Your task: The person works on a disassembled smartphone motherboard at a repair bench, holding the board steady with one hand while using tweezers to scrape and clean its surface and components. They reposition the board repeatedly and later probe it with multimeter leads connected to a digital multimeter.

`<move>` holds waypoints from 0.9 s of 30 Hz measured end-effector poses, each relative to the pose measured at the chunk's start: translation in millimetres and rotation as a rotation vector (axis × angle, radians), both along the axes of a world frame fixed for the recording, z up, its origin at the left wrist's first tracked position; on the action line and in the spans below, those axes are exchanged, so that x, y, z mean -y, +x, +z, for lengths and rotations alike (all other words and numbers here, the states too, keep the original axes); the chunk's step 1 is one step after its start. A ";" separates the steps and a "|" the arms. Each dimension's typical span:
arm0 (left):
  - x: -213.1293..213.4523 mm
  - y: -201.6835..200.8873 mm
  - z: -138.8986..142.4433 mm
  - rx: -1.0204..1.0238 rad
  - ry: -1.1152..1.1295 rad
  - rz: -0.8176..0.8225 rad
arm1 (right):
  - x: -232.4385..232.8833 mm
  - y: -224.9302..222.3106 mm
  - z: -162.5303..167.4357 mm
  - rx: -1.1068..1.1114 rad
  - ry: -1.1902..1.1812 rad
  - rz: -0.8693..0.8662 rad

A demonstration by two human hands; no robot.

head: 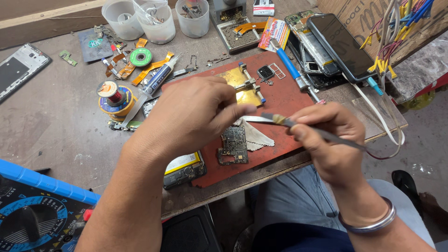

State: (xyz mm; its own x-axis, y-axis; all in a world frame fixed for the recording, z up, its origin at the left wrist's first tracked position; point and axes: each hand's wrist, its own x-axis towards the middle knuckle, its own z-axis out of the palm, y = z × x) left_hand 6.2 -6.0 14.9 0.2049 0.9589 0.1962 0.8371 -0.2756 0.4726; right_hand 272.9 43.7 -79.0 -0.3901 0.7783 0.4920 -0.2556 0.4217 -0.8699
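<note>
My left hand (191, 114) hovers over the red work mat (284, 100), pinching slim metal tweezers (255, 119) whose tip points right. My right hand (329, 135) grips a thin soldering iron (280, 120) like a pen, its tip almost meeting the tweezers' tip. The iron's cable loops off to the right. Just below both tips lie a bare phone circuit board (233, 144) and a white cloth (256, 136) on the mat. A brass-coloured board holder (242, 86) sits behind my left hand, partly hidden.
Phones (340, 44) and coloured wires (396, 28) are at the back right, with plastic cups (156, 18) and a solder stand (233, 28) behind. Solder spools (114, 95), flex strips, a syringe and a blue-handled tool (289, 65) lie about. A multimeter (37, 214) is near left; the bench edge runs below the mat.
</note>
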 end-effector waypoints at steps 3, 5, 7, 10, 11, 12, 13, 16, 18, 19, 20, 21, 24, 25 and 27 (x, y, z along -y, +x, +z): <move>0.5 -0.9 3.9 -0.090 -0.073 0.017 | 5.5 -4.4 3.5 0.157 0.067 -0.025; 0.9 0.1 5.9 -0.106 -0.161 0.016 | 7.4 -7.1 6.9 0.223 0.099 -0.024; 3.0 1.1 7.0 -0.107 -0.220 0.010 | 8.1 -9.7 10.2 0.284 0.164 -0.024; 3.8 1.4 8.4 -0.081 -0.296 0.036 | 10.5 -12.5 14.3 0.354 0.205 -0.071; 3.6 1.9 8.0 -0.079 -0.290 0.034 | 10.6 -12.9 15.6 0.347 0.202 -0.063; 4.3 2.0 7.2 -0.079 -0.285 0.034 | 10.9 -13.8 16.5 0.340 0.199 -0.055; 4.8 2.2 6.2 -0.078 -0.279 0.034 | 10.9 -14.3 17.1 0.332 0.196 -0.046; 6.5 0.7 3.6 -0.059 -0.115 -0.048 | 11.3 -15.3 17.4 0.335 0.198 -0.047; 5.2 2.5 1.9 -0.109 -0.198 0.010 | 11.4 -14.7 16.7 0.342 0.218 -0.064; 4.5 3.5 1.3 -0.135 -0.240 0.039 | 11.6 -14.4 16.1 0.345 0.228 -0.073; 4.2 4.0 1.2 -0.142 -0.247 0.050 | 11.8 -14.0 15.7 0.335 0.221 -0.067; 3.7 4.5 1.2 -0.149 -0.254 0.061 | 11.7 -13.5 15.2 0.323 0.213 -0.062; 3.2 5.6 1.3 -0.173 -0.267 0.078 | 11.9 -13.6 13.7 0.307 0.201 -0.057; 2.9 6.0 1.2 -0.181 -0.269 0.082 | 11.7 -13.5 13.5 0.305 0.200 -0.057; 2.5 6.4 0.6 -0.167 -0.252 0.066 | 11.8 -13.8 13.9 0.298 0.200 -0.042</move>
